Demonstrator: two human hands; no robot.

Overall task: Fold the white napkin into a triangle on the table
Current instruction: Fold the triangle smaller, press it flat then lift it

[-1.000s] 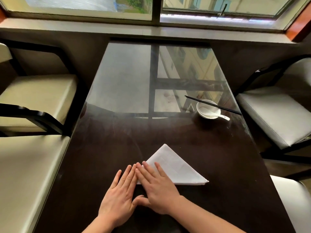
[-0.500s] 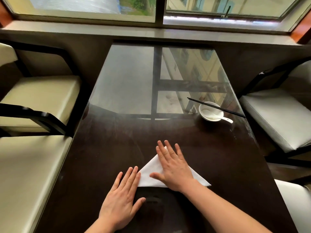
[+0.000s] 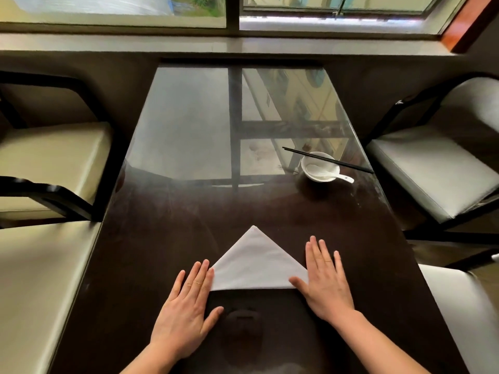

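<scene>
White napkin (image 3: 256, 263) folded into a triangle, flat on dark table (image 3: 167, 238) btwn my hands, L hand (image 3: 186, 309) spread flat touching its left corner, R hand (image 3: 325, 282) spread flat, thumb on right corner

Left hand (image 3: 186, 310): flat, palm down, fingers extended and pointing far, thumb spread to the right. Right hand (image 3: 325, 282): flat, palm down, fingers slightly splayed, thumb spread to the left. Both forearms are bare and enter from the near edge, converging outward.

Table (image 3: 167, 252): napkin (image 3: 256, 265), bowl (image 3: 320, 166).
</scene>
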